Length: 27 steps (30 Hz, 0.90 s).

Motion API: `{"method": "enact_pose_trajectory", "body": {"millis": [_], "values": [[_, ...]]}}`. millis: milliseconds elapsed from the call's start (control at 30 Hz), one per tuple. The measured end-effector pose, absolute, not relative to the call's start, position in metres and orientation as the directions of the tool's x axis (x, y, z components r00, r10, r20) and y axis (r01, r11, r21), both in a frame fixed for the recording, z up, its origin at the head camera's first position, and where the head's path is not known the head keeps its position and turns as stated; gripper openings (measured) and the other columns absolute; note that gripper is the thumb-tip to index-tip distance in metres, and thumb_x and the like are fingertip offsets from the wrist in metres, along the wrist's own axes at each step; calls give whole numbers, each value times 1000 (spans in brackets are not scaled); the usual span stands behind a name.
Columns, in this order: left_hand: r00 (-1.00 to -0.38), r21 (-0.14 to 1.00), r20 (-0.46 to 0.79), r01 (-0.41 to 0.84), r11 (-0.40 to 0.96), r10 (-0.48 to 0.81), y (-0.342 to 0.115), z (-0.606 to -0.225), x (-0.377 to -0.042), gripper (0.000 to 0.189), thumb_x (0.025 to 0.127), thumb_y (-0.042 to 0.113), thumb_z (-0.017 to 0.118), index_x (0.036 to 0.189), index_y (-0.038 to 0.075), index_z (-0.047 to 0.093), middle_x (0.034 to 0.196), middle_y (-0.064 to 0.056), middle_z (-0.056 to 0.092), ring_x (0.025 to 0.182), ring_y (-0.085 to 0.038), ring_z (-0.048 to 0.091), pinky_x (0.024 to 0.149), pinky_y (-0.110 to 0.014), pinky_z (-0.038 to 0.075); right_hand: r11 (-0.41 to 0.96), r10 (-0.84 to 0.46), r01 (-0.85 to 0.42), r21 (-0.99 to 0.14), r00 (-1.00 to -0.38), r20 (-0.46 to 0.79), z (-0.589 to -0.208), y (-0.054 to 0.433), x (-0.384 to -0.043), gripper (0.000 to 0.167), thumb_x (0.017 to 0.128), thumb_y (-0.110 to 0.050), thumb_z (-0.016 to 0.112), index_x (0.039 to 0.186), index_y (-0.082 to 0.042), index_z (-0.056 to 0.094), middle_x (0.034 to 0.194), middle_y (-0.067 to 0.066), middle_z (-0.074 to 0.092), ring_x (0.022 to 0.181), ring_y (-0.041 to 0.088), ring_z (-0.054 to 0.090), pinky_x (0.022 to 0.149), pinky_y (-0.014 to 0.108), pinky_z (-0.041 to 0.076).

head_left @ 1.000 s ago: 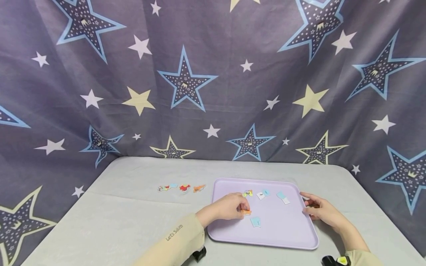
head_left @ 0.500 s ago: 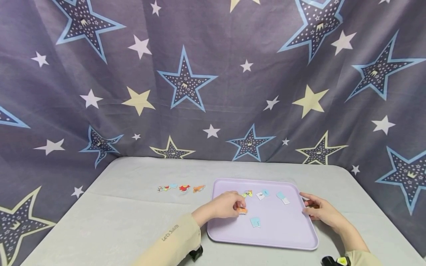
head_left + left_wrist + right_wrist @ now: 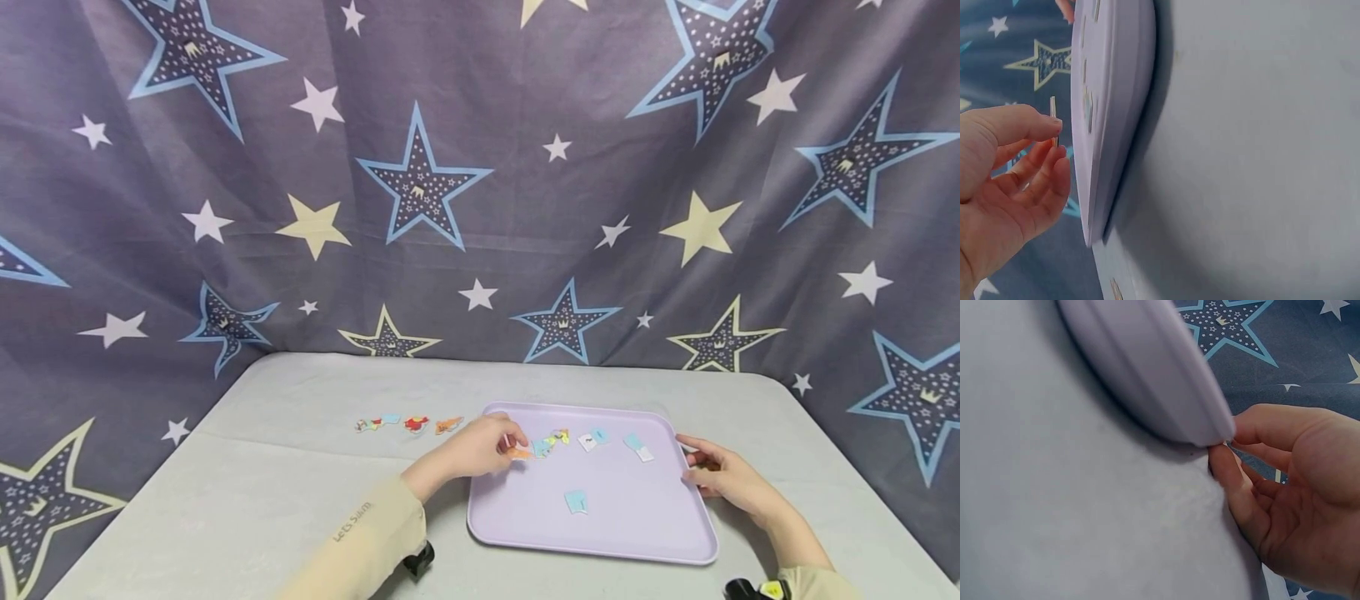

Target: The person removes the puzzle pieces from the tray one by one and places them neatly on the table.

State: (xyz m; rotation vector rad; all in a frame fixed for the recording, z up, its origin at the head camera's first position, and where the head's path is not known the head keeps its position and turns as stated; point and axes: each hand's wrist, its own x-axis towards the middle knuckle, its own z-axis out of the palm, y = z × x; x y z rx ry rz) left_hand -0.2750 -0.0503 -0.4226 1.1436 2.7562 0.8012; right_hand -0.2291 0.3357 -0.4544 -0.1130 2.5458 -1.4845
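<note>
"Pinching what, that left hand (image 3: 482, 446)?"

"An orange piece (image 3: 520, 454), thumb against fingertips, just above the left side of the tray (image 3: 637, 517)."

"Heavy?"

"Light, I'd judge, and stiff (thin card, by its look); best taken by the flat faces near an edge, since bending could crease it."

"Farther out?"

"A light-blue piece (image 3: 576, 502) lies on the tray, and the right hand (image 3: 726, 475) grips the tray's right rim between thumb and fingers."

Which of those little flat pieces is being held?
The orange piece pinched by the left hand over the lavender tray. The other visible pieces, including another orange one, lie on the tray or table.
</note>
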Motion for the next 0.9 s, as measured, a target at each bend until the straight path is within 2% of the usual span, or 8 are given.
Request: {"method": "enact_pose_trajectory", "body": {"millis": [167, 667, 900], "values": [[-740, 493, 164, 634, 595, 652, -67, -420, -279, 25, 71, 2, 65, 96, 9, 67, 88, 1, 57, 76, -10, 56, 67, -17, 45, 499, -152, 51, -865, -978, -145, -452, 334, -230, 67, 81, -12, 62, 138, 3, 30, 103, 13, 47, 80, 9, 46, 64, 27, 49], [-775, 511, 259, 616, 599, 576, -122, -417, -285, 24, 71, -1, 60, 92, 7, 67, 88, -1, 56, 76, -13, 54, 67, -21, 47, 481, -178, 2, -877, -979, -100, -455, 335, -227, 66, 81, -7, 61, 137, 6, 29, 103, 14, 48, 76, 5, 46, 63, 26, 49], [-807, 568, 267, 573, 590, 527, -143, -425, -285, 24, 70, -4, 61, 91, 6, 67, 88, -3, 56, 72, -12, 55, 65, -22, 48, 478, -180, -8, -878, -980, -89, -453, 334, -227, 66, 81, -6, 61, 137, 7, 29, 102, 13, 48, 75, 4, 46, 62, 25, 49]]}}
